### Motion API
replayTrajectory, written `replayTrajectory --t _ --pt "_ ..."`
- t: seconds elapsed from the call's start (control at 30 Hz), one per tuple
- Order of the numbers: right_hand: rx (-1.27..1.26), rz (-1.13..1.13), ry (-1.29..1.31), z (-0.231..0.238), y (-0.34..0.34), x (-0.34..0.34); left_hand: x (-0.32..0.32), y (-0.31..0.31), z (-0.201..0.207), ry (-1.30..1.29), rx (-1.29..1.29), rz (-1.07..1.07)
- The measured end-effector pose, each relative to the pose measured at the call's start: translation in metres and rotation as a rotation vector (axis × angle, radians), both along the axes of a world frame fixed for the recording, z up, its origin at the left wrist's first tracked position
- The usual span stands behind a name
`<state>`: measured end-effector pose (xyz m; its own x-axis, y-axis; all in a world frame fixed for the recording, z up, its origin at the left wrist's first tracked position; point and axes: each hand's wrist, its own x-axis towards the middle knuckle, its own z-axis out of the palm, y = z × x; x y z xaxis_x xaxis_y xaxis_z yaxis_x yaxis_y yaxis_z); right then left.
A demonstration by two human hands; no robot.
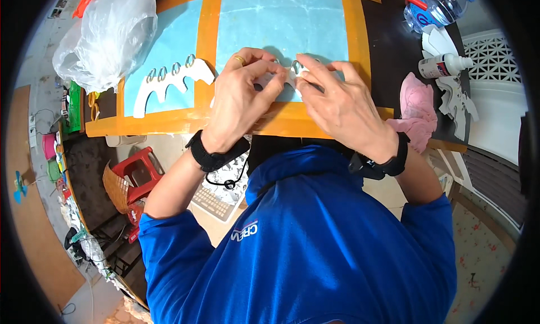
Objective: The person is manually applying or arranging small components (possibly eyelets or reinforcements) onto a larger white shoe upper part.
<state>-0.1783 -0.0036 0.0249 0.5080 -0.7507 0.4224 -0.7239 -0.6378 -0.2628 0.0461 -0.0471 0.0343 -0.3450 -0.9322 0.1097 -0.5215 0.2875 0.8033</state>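
Note:
A white scalloped piece (290,78) lies on the table under my fingers, mostly hidden by them. Thumb and index finger of my left hand (245,93) are pinched together at its left part. My right hand (341,102) reaches in from the other side, its thumb and index closed around a small metal ring (296,68) on the piece's upper edge. More rings show partly behind my fingers. Left of my hands lies a similar white arched piece (171,83), with several metal rings standing along its upper edge.
Pale blue sheets bordered by orange tape (356,43) cover the table. A clear plastic bag (115,34) sits at the far left. On the right are a water bottle (439,10), a white bottle (444,65), a pink cloth (417,106) and white offcuts (454,102). A red stool (138,175) stands below left.

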Motion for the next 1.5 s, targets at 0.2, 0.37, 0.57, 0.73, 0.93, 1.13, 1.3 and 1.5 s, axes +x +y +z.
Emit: replayTrajectory --t 0.2,0.37,0.57,0.73,0.93,1.13,1.3,1.5 --pt "0.025 0.013 -0.006 0.002 -0.002 0.000 0.000 -0.012 0.005 0.093 -0.239 0.266" --pt "0.016 0.038 0.020 0.000 -0.005 -0.002 -0.027 -0.003 0.016 -0.110 -0.198 0.065" --pt "0.020 0.047 0.006 0.001 -0.004 -0.003 -0.036 -0.002 0.012 -0.309 -0.252 0.038" --pt "-0.011 0.045 -0.040 -0.003 -0.005 -0.004 -0.041 0.000 0.010 -0.337 -0.176 0.103" --pt "0.008 0.057 -0.055 -0.002 -0.006 -0.005 -0.045 0.001 0.012 -0.399 -0.237 0.138" --pt "-0.004 0.055 -0.064 -0.005 -0.007 -0.006 -0.052 0.007 0.018 -0.423 -0.206 0.148" --pt "0.022 0.061 -0.100 -0.006 -0.006 -0.006 -0.058 0.013 0.024 -0.472 -0.207 0.178" --pt "0.047 0.063 -0.105 -0.007 -0.007 -0.006 -0.061 0.019 0.020 -0.542 -0.323 0.191"
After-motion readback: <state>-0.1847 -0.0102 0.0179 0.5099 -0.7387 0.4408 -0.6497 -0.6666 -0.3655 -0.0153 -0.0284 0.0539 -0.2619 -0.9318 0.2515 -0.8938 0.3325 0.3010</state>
